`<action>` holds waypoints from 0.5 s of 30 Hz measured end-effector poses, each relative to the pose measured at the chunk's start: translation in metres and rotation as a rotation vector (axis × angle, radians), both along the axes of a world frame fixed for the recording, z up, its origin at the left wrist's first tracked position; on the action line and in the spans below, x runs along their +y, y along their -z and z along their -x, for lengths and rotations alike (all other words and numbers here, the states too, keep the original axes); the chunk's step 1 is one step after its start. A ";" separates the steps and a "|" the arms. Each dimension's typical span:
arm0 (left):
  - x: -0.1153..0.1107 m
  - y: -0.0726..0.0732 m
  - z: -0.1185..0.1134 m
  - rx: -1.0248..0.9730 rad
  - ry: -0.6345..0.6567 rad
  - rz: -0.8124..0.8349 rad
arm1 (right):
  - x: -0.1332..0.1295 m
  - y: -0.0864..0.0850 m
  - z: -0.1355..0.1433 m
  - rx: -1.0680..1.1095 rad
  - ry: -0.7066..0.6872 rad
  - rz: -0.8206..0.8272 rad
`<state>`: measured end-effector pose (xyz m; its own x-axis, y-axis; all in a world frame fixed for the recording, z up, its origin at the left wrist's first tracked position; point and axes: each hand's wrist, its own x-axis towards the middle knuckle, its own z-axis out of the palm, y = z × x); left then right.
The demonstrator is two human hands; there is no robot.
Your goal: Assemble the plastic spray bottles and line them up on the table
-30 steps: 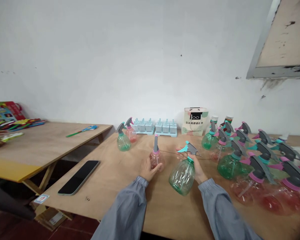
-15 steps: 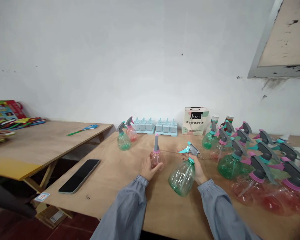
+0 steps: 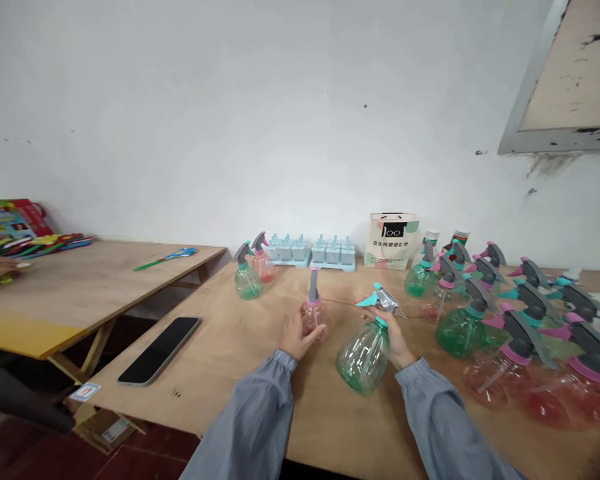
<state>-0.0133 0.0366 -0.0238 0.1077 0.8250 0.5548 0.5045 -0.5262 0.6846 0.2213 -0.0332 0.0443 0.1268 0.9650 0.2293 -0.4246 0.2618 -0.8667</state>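
My left hand (image 3: 300,333) is wrapped round a pink spray bottle (image 3: 315,317) with a grey and pink trigger head; the bottle stands upright on the wooden table. My right hand (image 3: 396,340) grips a clear green spray bottle (image 3: 363,359) by its neck, and this bottle leans to one side. Its grey and turquoise trigger head (image 3: 384,299) shows above my right fingers. To the left stand another green spray bottle (image 3: 249,277) and a pink spray bottle (image 3: 263,261), side by side.
Several green and pink spray bottles (image 3: 460,327) crowd the table's right side. Along the wall are two light-blue ice-pop moulds (image 3: 333,255) and a paper bag (image 3: 391,247). A phone (image 3: 160,350) lies at the left edge; a second table (image 3: 105,280) stands beyond a gap.
Both hands keep their hold on the two bottles, almost in the same place. The view has shifted very slightly.
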 end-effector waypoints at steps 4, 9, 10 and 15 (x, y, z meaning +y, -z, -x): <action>-0.001 -0.002 0.000 0.005 0.025 0.024 | 0.002 0.002 -0.002 0.015 0.026 -0.005; -0.001 -0.002 0.000 -0.010 0.041 0.039 | 0.003 0.002 -0.005 0.034 0.113 -0.030; -0.001 -0.002 0.000 -0.010 0.042 0.043 | 0.003 0.002 -0.004 0.035 0.111 -0.030; 0.000 -0.001 0.000 -0.009 0.036 0.050 | 0.001 -0.001 0.001 0.028 0.094 -0.020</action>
